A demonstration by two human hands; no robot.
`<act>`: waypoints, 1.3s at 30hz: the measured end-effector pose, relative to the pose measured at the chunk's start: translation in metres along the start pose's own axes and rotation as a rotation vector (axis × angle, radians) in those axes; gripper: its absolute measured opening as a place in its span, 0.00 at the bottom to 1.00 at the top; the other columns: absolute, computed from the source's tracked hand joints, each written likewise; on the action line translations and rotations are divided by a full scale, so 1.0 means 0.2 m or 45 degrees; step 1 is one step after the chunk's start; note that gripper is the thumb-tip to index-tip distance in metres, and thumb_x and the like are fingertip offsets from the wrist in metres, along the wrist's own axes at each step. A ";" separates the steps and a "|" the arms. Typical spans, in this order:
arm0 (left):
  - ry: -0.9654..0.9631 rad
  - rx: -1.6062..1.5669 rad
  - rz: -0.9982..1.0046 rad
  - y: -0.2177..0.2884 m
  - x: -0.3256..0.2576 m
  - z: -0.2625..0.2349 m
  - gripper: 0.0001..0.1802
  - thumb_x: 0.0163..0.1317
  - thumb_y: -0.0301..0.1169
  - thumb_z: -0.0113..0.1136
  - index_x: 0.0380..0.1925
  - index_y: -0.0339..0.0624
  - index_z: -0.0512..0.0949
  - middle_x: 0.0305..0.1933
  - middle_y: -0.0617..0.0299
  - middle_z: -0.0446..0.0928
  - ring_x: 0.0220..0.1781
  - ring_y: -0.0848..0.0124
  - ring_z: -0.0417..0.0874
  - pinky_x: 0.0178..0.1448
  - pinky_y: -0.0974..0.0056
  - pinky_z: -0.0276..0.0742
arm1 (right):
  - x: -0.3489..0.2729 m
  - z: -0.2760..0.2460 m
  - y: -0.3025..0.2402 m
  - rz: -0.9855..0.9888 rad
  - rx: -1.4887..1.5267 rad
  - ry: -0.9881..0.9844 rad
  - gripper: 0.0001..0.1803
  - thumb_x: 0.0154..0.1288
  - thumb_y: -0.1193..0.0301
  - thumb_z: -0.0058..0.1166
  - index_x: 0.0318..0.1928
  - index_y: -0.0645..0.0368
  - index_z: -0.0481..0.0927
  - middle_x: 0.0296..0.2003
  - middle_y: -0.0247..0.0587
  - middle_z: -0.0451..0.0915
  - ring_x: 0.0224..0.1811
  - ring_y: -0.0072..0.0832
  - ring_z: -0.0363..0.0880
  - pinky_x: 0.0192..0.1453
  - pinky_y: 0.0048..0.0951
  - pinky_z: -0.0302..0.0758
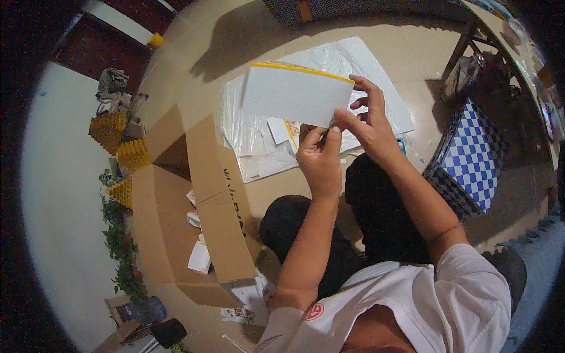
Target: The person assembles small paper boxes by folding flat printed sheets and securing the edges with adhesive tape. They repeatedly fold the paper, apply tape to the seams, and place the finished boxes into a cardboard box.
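- The white card (pixel 297 97), with a yellow strip along its far edge, is held up above the floor in both hands; whether it is a single sheet or a folded pack cannot be told.
- The left hand (pixel 321 163) pinches it between thumb and bent fingers near its lower right corner.
- The right hand (pixel 372 126) grasps the same end, its thumb by the lower corner and its other fingers at the right edge, partly spread.
- The step in hand looks like fingering that corner, perhaps to part or fold an edge. The next move would seem to call for one hand steadying the card while the other works the edge lightly, so that it does not crease.
- Beyond and below lies a white board (pixel 400 120), with a crumpled clear sheet (pixel 234 135) on its left part and a smaller card (pixel 278 130) on it.
- To the left stands an open carton (pixel 220 235), with white packets (pixel 200 257) inside.
- To the right is a blue-and-white checked box (pixel 471 167).
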State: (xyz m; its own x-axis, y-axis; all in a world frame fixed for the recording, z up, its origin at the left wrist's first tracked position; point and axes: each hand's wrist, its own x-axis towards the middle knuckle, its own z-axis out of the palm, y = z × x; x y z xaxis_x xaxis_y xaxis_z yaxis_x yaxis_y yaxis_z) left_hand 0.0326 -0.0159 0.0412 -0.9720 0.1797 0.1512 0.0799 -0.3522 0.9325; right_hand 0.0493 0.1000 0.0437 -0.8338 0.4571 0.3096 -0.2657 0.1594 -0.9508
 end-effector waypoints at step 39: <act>-0.527 -0.165 -0.526 0.16 -0.02 -0.37 0.10 0.61 0.25 0.61 0.42 0.36 0.78 0.38 0.61 0.81 0.38 0.76 0.80 0.44 0.72 0.76 | -0.02 -0.05 -0.07 0.409 0.134 -1.046 0.28 0.65 0.53 0.56 0.56 0.61 0.73 0.47 0.39 0.75 0.50 0.25 0.72 0.54 0.26 0.67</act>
State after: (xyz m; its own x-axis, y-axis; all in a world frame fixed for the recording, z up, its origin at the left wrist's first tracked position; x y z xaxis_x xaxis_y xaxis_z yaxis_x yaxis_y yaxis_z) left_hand 0.0230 -0.0958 0.0468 -0.7479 0.6595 -0.0760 -0.3393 -0.2813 0.8976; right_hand 0.0618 0.1042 0.0559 -0.9489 -0.3131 -0.0396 0.0312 0.0319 -0.9990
